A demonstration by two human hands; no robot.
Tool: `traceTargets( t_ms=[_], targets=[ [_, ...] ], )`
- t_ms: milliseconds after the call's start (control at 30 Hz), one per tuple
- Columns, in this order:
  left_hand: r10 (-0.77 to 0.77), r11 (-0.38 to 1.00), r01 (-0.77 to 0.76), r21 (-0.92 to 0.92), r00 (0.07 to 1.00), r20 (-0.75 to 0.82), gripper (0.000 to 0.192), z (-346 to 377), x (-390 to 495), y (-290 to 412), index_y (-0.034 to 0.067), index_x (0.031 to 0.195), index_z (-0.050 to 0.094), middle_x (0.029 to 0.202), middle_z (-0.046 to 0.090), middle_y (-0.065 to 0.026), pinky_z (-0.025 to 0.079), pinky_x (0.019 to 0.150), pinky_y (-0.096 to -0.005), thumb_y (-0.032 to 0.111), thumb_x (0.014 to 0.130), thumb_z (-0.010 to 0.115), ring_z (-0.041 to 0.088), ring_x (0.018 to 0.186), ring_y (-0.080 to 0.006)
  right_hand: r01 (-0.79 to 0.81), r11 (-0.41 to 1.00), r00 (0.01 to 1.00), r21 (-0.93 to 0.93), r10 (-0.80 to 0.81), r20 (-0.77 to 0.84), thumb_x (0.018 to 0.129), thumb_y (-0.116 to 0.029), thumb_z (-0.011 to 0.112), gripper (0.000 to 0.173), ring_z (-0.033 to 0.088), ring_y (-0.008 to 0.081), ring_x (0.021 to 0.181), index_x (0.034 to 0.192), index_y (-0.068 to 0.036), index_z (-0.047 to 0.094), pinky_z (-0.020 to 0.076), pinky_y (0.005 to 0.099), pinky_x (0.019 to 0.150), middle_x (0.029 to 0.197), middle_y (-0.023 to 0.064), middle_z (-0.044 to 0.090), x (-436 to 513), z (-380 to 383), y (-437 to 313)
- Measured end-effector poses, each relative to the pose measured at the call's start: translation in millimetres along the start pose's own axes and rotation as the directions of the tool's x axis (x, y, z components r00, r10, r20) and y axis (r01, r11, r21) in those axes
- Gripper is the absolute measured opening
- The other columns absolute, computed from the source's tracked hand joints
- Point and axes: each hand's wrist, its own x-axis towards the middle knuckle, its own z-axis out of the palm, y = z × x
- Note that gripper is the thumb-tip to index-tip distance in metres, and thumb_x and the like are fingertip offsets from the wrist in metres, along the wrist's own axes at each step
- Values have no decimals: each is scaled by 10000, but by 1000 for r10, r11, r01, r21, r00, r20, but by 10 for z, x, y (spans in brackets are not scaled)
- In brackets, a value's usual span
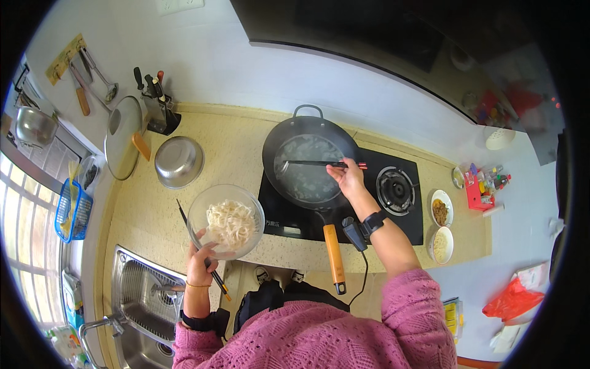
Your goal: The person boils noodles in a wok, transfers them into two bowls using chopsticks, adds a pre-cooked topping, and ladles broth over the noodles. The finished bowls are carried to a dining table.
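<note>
My left hand [201, 265] holds a clear glass bowl [197, 214] of white noodles [232, 222] by its near left side. A dark chopstick with a yellow end [222, 285] passes through the same hand, beneath the bowl. Over the wok [308, 125], my right hand [349, 179] grips black chopsticks with red ends [313, 163]. A few pale strands hang at their tips, above cloudy, steaming liquid [309, 184]. The wok stands on the left side of a black gas hob [295, 223]. Its wooden handle [334, 253] points toward me.
Left of the hob are an upturned metal basin [179, 162], a knife block [161, 115] and a leaning glass lid [123, 143]. A sink [138, 258] lies at lower left. Right of the bare burner [395, 190] stand two food bowls [441, 207] and a red condiment rack [477, 196].
</note>
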Motion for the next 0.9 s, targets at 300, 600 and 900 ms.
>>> traceTargets(
  t_ms=[300,600,900],
  targets=[
    [-44,998,43,47,999,18,533,265,281,-278,58,1235,336,850,522,-107,250,344,-188,7,730,500,517,498,-146,67,997,977,27,-71,199,854,-160,508,161,640,319,659,843,0,526,560,397,622,734,204,617,-782,506,-781],
    [-53,998,50,44,996,68,551,469,298,-323,60,1249,334,855,536,-115,239,356,-193,-1,727,501,393,457,-98,439,784,856,-440,-215,470,894,-204,474,215,591,175,521,872,1,538,480,253,444,721,133,590,-1352,714,-718],
    [-20,1000,19,16,999,45,558,184,-37,-118,89,1276,316,975,496,-159,251,312,-186,2,735,424,637,672,-352,253,467,963,-847,-208,172,869,-155,495,129,527,115,466,896,-46,558,458,253,397,759,65,575,-78,-249,-654]
  ],
)
